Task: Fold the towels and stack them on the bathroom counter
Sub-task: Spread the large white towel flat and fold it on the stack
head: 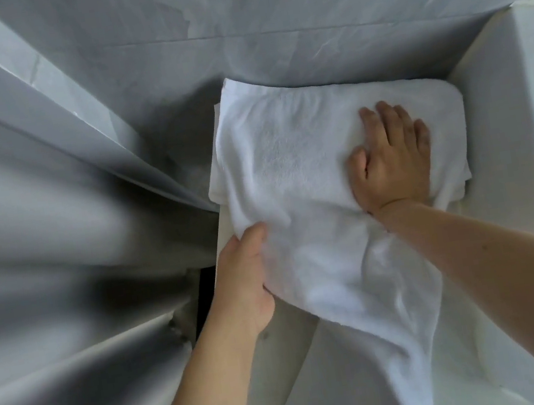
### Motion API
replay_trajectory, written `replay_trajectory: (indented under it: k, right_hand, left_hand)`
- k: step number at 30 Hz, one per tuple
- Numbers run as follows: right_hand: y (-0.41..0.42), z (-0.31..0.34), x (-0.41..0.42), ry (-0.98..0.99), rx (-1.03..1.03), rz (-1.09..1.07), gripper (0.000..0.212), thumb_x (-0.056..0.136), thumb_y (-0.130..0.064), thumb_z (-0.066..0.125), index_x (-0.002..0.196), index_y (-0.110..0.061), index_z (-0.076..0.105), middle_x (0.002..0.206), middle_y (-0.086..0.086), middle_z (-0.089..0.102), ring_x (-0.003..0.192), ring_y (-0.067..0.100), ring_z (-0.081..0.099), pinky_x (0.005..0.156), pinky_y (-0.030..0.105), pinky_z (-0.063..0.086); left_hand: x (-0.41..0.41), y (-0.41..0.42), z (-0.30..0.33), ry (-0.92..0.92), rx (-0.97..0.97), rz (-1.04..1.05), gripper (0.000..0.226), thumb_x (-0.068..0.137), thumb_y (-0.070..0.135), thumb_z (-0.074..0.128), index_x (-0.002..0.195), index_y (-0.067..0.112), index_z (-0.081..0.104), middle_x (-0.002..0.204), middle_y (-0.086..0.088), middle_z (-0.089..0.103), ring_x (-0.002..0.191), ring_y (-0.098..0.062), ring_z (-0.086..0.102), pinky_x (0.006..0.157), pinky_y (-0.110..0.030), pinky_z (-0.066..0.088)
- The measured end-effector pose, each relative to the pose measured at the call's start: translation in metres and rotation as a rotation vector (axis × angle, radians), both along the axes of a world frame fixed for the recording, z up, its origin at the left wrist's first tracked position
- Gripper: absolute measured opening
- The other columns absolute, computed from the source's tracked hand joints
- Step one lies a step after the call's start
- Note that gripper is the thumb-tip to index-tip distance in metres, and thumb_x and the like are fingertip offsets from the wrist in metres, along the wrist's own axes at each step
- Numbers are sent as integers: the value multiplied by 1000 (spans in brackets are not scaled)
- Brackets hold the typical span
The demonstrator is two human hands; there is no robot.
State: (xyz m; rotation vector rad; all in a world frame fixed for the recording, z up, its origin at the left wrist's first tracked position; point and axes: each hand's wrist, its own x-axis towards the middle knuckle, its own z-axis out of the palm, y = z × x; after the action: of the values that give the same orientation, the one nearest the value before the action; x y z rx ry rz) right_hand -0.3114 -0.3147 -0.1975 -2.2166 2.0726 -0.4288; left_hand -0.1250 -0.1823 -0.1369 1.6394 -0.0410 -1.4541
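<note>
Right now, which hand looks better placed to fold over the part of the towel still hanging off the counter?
The left hand, probably. It already grips the white towel at its near edge, next to the hanging part. The right hand lies flat on top, pinning the towel to the counter, so it seems better kept there.
</note>
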Motion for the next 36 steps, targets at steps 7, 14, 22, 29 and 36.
replay_trajectory:
  k: [7, 14, 22, 29, 36]
  right_hand:
    - [0, -1, 2, -24, -10, 1, 62, 85, -33, 36, 144, -15, 39, 153, 10, 36, 143, 30, 27, 119, 50, 14]
    - [-2, -2, 1, -31, -10, 12, 62, 85, -34, 38, 144, -14, 41, 152, 10, 37, 142, 31, 28, 119, 50, 13]
    - [45, 19, -10, -248, -77, 19, 55, 91, -25, 41, 144, -10, 38, 155, 9, 30, 146, 24, 23, 121, 48, 1]
    - [205, 8, -50, -102, 153, -39, 56, 91, -35, 42, 141, -12, 49, 151, 16, 35, 136, 37, 36, 113, 53, 27]
    - [210, 0, -53, -35, 194, -56, 57, 88, -37, 40, 139, -14, 50, 154, 14, 34, 138, 34, 36, 118, 46, 21]
  left_hand:
    - [2, 13, -25, -1284, 92, -369, 21, 96, 28, 55, 112, 16, 46, 90, 1, 56, 81, -29, 54, 66, -38, 38]
    - [-15, 38, -65, -1598, -2, -600, 36, 81, 33, 50, 112, 14, 53, 97, -9, 55, 83, -29, 46, 72, -41, 38]
    - [-17, 33, -63, -1585, -37, -616, 37, 78, 30, 45, 109, 11, 54, 96, -12, 57, 83, -32, 48, 72, -42, 37]
    - [-20, 31, -62, -1595, -31, -582, 36, 78, 26, 46, 109, 10, 54, 99, -15, 61, 84, -36, 52, 74, -43, 36]
    - [-17, 30, -65, -1557, -45, -552, 33, 81, 28, 49, 111, 13, 51, 103, -13, 60, 90, -34, 51, 78, -40, 33]
